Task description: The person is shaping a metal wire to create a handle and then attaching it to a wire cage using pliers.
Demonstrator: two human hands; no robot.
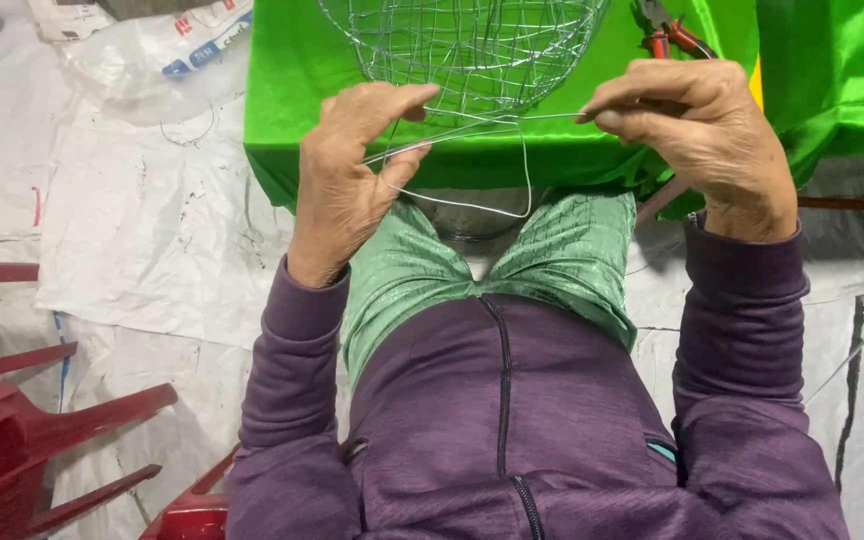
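Nearest: purple zip jacket [512, 420] and green patterned lap, just under the camera.
Left grip: left hand [352, 180] curled shut, thumb and fingers pinching a thin silver wire [512, 205].
Right grip: right hand [702, 130] closed, fingertips nipping the wire's other end.
Wire: stretched between both hands, a loop sagging below; looks light, springy, slippery, likely to kink, so best taken near its ends.
Wire frame [467, 45]: domed mesh, resting on the green cloth [302, 70] just beyond the hands.
Pliers [667, 30]: red-handled, on the cloth behind the right hand.
Red plastic chair [22, 430]: lower left, well apart.
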